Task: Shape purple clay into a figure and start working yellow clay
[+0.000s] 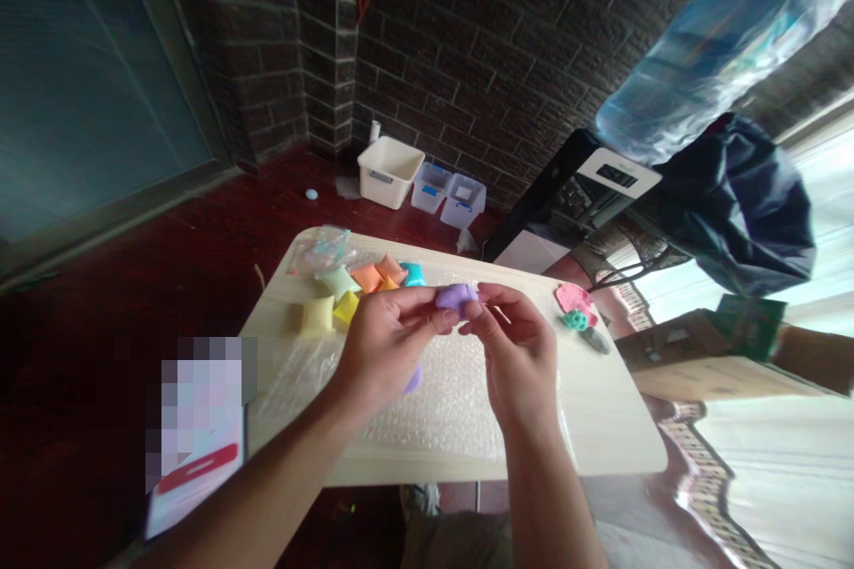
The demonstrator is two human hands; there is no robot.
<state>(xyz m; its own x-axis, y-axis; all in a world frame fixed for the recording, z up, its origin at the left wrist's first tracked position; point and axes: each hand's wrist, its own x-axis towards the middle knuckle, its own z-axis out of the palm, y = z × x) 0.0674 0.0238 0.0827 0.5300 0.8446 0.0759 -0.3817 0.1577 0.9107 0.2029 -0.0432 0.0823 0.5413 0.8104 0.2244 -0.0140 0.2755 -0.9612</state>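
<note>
A lump of purple modelling clay (456,297) is pinched between both hands above the table. My left hand (387,333) grips its left side with thumb and fingers. On its right side, the thumb and fingertips of my right hand (520,342) close on the same lump. Another purple piece (414,379) shows partly from behind my left hand. Beneath the hands lies a sheet of bubble wrap (460,400). Left of the hands sit several pillow-shaped packs in colours: pale yellow (317,316), yellow (345,308), pale green (338,283), orange (366,277) and blue (413,274).
Pink clay (575,300), teal clay (575,320) and a grey piece (596,340) lie at the right of the table (620,427). Crumpled clear plastic (326,247) is at the back left. Beyond stand a cream basket (390,173), clear bins (463,200) and a water dispenser (567,196).
</note>
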